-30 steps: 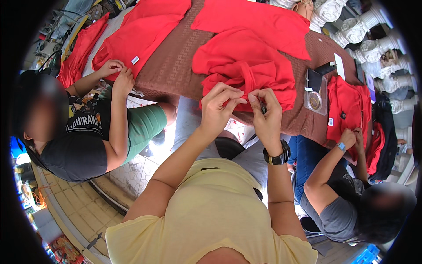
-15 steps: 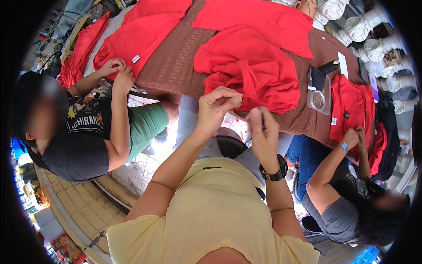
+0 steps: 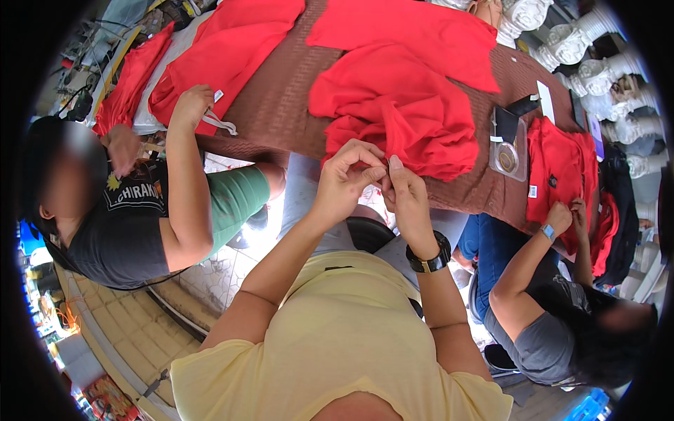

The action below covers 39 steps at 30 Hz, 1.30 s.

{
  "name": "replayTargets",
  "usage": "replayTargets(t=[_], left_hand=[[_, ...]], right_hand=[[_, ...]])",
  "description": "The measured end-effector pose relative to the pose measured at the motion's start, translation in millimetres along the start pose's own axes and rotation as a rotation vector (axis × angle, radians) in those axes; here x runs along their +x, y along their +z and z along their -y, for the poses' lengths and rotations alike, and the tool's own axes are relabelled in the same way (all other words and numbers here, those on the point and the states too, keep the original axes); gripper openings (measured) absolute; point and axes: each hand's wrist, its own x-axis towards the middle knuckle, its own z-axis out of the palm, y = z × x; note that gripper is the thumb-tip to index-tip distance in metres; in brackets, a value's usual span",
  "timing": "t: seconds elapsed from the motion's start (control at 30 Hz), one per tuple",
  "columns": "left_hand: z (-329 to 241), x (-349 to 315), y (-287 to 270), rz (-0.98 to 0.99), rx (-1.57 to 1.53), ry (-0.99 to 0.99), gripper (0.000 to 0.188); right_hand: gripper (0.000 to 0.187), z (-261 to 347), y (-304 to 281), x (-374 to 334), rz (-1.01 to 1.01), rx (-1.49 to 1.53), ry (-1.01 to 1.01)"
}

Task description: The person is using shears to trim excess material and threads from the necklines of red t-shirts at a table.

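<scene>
A bunched heap of red cloth (image 3: 414,105) lies at the table edge in front of me, with folds running down to my fingertips. My left hand (image 3: 349,182) is closed in a pinch on the lower edge of this cloth. Beside it, my right hand (image 3: 409,200), with a black watch (image 3: 430,254) at the wrist, is closed too. Its thumb and forefinger meet the left fingertips. Whatever the right fingers pinch is too small to make out.
A brown patterned tablecloth (image 3: 277,98) covers the table. Flat red cloth (image 3: 407,24) lies beyond the heap. A clear plastic case (image 3: 509,160) sits at right. One co-worker (image 3: 126,217) at left and another (image 3: 547,309) at right handle red pieces. White ornate columns (image 3: 576,45) stand far right.
My right hand has moved up and left, bringing its fingertips against those of my left hand. The left co-worker's hands have parted, one lifting a white strip by the cloth.
</scene>
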Motion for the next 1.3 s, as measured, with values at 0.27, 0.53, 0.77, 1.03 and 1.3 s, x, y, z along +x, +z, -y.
replayTargets(t=[0.27, 0.53, 0.77, 1.03, 1.3], left_hand=[[12, 2, 10, -0.110, -0.302, -0.128, 0.016], [22, 9, 8, -0.038, -0.197, -0.134, 0.012], [30, 3, 1, -0.024, -0.206, -0.188, 0.003], [26, -2, -6, 0.031, -0.256, -0.167, 0.004], [21, -5, -3, 0.061, -0.352, -0.196, 0.009]], right_hand=[[0.033, 21, -1, -17, -0.187, -0.280, -0.448], [0.016, 20, -13, -3, -0.210, -0.505, -0.489], [0.014, 18, -19, 0, -0.156, -0.371, -0.369], [0.016, 17, -18, -3, -0.122, -0.378, -0.380], [0.017, 21, -17, -11, -0.133, -0.355, -0.331]])
